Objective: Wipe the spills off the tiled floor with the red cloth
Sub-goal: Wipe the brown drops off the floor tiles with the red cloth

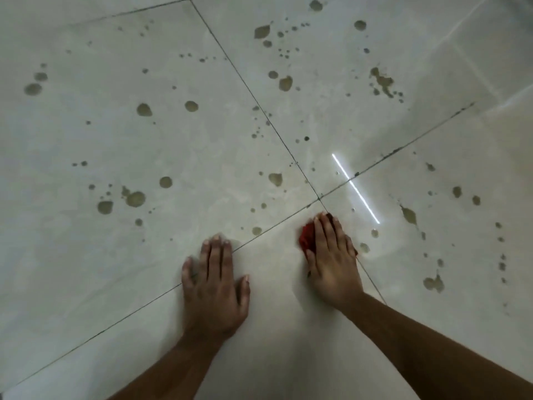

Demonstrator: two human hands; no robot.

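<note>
In the head view, the pale grey glossy tiled floor (161,145) carries dozens of brownish, olive-tinted spill drops and blotches (135,198), scattered across the far left, the far middle and the right side, so most of the wiping looks still to be done; only the near tile around the hands appears free of marks, which suggests the job is at an early stage. The crumpled red cloth (306,236) lies on the floor near the crossing of the dark grout lines (319,199), almost wholly covered by the right hand (331,261), which presses on it flat with fingers stretched, not closed around it. The left hand (215,287) rests open and empty, palm down on the near tile. A few small drops (364,247) sit just right of the cloth.
</note>
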